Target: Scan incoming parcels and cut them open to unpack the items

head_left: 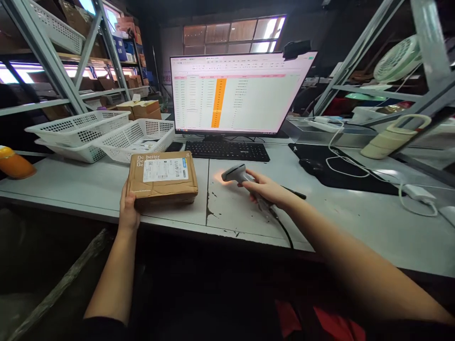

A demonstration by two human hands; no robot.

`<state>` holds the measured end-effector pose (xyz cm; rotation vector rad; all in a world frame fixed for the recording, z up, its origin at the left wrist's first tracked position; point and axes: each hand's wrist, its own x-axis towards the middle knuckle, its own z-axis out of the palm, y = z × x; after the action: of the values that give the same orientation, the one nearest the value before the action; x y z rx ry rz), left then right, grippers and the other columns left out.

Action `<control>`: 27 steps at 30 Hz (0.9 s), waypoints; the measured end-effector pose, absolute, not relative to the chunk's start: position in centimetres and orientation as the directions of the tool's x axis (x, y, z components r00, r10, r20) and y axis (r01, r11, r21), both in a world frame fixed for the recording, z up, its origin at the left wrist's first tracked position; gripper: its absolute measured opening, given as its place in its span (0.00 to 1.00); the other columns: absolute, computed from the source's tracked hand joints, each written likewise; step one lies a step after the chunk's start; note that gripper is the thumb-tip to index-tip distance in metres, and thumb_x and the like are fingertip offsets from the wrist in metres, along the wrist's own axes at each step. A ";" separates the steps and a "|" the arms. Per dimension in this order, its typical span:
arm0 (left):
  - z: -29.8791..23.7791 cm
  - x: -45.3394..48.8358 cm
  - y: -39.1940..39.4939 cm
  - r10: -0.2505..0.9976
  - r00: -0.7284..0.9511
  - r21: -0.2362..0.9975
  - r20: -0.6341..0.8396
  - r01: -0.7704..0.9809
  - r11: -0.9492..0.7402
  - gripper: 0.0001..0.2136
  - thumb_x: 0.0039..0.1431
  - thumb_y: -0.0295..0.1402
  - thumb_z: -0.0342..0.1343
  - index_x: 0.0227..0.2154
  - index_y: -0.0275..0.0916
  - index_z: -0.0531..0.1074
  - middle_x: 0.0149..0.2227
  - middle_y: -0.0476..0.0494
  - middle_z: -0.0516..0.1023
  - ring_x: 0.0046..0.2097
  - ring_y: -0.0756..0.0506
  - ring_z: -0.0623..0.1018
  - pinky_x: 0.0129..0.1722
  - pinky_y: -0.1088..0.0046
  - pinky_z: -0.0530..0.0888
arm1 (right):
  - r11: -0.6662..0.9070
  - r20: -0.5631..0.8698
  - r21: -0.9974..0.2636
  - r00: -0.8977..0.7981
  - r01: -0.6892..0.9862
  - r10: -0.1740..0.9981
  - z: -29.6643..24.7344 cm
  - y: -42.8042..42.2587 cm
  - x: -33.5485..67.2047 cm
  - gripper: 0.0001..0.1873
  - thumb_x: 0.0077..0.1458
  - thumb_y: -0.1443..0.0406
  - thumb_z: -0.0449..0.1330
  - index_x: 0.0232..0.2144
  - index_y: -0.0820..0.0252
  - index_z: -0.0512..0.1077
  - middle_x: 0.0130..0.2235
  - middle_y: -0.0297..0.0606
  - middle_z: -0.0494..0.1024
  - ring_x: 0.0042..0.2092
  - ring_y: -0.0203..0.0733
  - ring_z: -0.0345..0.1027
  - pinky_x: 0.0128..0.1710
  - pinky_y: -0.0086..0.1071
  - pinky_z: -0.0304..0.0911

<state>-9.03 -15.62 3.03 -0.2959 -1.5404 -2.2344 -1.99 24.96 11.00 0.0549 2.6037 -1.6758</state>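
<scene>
My left hand (128, 208) grips the left side of a brown cardboard box (163, 190), thumb at its front corner and the other fingers hidden behind it. The box is tilted a little toward me near the table's front edge. A white shipping label (165, 170) with a barcode is on its top. In my right hand (261, 186) is a grey handheld barcode scanner (234, 174), fingers wrapped round its handle. The scanner's head points left toward the box and casts an orange glow on the table. Its black cable runs down over the front edge.
A monitor (238, 99) showing a spreadsheet stands behind a black keyboard (227, 150). White plastic baskets (140, 137) sit at the left, beyond an orange object (16, 163). At the right lie a black mouse (311, 166), a mouse pad (341, 177) and white cables. Metal shelving flanks the table (170, 213).
</scene>
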 end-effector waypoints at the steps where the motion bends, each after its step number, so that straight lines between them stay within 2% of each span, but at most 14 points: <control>1: 2.9 -9.2 -15.8 -0.196 -0.900 0.850 0.389 0.432 -0.302 0.35 0.53 0.56 0.62 0.59 0.40 0.71 0.59 0.37 0.76 0.64 0.36 0.72 0.67 0.59 0.67 | 0.395 -0.103 -0.912 -0.994 0.111 0.040 10.2 25.5 -2.8 0.34 0.61 0.58 0.61 0.68 0.52 0.62 0.48 0.42 0.83 0.23 0.36 0.72 0.20 0.30 0.70; 3: 2.6 -9.3 -16.1 -0.165 -0.904 0.867 0.395 0.426 -0.260 0.39 0.49 0.58 0.66 0.59 0.40 0.71 0.58 0.37 0.76 0.64 0.35 0.73 0.68 0.58 0.65 | 0.385 -0.186 -0.903 -0.981 0.190 0.046 9.2 26.6 -4.0 0.33 0.62 0.56 0.60 0.67 0.53 0.62 0.49 0.43 0.82 0.25 0.37 0.74 0.23 0.32 0.72; 5: 2.4 -9.4 -16.3 -0.153 -0.914 0.901 0.377 0.400 -0.170 0.40 0.46 0.58 0.69 0.59 0.41 0.70 0.57 0.38 0.76 0.63 0.35 0.73 0.69 0.57 0.63 | 0.498 -0.209 -0.847 -0.978 0.188 0.014 8.9 27.9 -5.1 0.30 0.66 0.51 0.55 0.66 0.55 0.64 0.49 0.44 0.83 0.30 0.39 0.77 0.27 0.33 0.74; 7: 2.1 -9.4 -16.5 -0.170 -0.927 0.938 0.335 0.345 -0.032 0.39 0.46 0.54 0.71 0.59 0.42 0.70 0.57 0.39 0.75 0.62 0.35 0.73 0.70 0.55 0.63 | 0.710 -0.156 -0.690 -0.987 0.138 0.041 9.1 29.4 -6.5 0.28 0.71 0.50 0.44 0.61 0.58 0.70 0.49 0.45 0.83 0.36 0.41 0.78 0.34 0.34 0.76; 9: 1.9 -9.4 -16.5 -0.198 -0.925 0.945 0.323 0.307 0.108 0.38 0.47 0.52 0.71 0.60 0.43 0.70 0.58 0.40 0.72 0.62 0.34 0.73 0.70 0.53 0.63 | 0.860 -0.055 -0.491 -0.990 0.140 0.130 9.3 31.2 -8.5 0.28 0.72 0.56 0.40 0.55 0.62 0.74 0.52 0.48 0.81 0.46 0.45 0.78 0.46 0.38 0.75; 11: 1.7 -9.3 -16.5 -0.210 -0.907 0.922 0.366 0.323 0.211 0.38 0.47 0.53 0.70 0.60 0.43 0.70 0.59 0.40 0.69 0.62 0.33 0.71 0.70 0.52 0.63 | 0.912 0.043 -0.369 -0.977 0.179 0.209 9.1 32.7 -10.8 0.22 0.68 0.64 0.45 0.53 0.66 0.74 0.57 0.52 0.77 0.58 0.51 0.70 0.60 0.44 0.66; 13: 1.5 -9.2 -16.5 -0.218 -0.885 0.895 0.412 0.348 0.280 0.38 0.47 0.54 0.69 0.59 0.43 0.71 0.59 0.39 0.67 0.63 0.32 0.69 0.70 0.51 0.61 | 0.934 0.101 -0.296 -0.966 0.198 0.236 8.6 33.8 -12.8 0.21 0.62 0.70 0.50 0.53 0.66 0.74 0.63 0.53 0.72 0.67 0.54 0.58 0.67 0.49 0.55; 15: 1.3 -9.1 -16.5 -0.231 -0.878 0.885 0.419 0.338 0.321 0.38 0.47 0.55 0.69 0.59 0.43 0.72 0.57 0.40 0.67 0.62 0.31 0.70 0.70 0.50 0.61 | 0.953 0.131 -0.229 -0.963 0.200 0.234 7.8 34.4 -14.4 0.21 0.59 0.72 0.52 0.52 0.65 0.74 0.65 0.50 0.70 0.70 0.54 0.52 0.70 0.49 0.48; 18: 1.3 -8.9 -16.3 -0.237 -0.877 0.885 0.418 0.334 0.325 0.38 0.46 0.55 0.69 0.59 0.43 0.72 0.56 0.40 0.68 0.61 0.31 0.70 0.68 0.50 0.64 | 0.963 0.143 -0.154 -0.959 0.223 0.245 6.7 34.8 -15.9 0.19 0.57 0.72 0.53 0.48 0.64 0.75 0.60 0.51 0.74 0.68 0.55 0.55 0.69 0.50 0.49; 22: 1.4 -8.8 -16.0 -0.258 -0.863 0.888 0.435 0.363 0.283 0.38 0.45 0.55 0.70 0.58 0.43 0.73 0.56 0.40 0.68 0.60 0.33 0.71 0.66 0.55 0.68 | 0.964 0.172 -0.092 -0.949 0.250 0.263 6.3 35.3 -16.7 0.18 0.59 0.71 0.51 0.47 0.65 0.75 0.56 0.53 0.77 0.66 0.58 0.57 0.67 0.50 0.50; 27: 1.0 -8.9 -16.2 -0.298 -0.825 0.870 0.480 0.403 0.285 0.34 0.45 0.52 0.71 0.54 0.40 0.76 0.53 0.41 0.72 0.50 0.40 0.78 0.50 0.65 0.79 | 0.970 0.212 -0.073 -0.947 0.231 0.242 6.7 35.5 -17.3 0.20 0.60 0.72 0.49 0.49 0.65 0.75 0.55 0.53 0.77 0.64 0.58 0.59 0.66 0.49 0.52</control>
<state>-8.86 -16.18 0.96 -0.0935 -1.9867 -1.5891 -17.30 35.55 6.71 0.4053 3.3374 -0.0793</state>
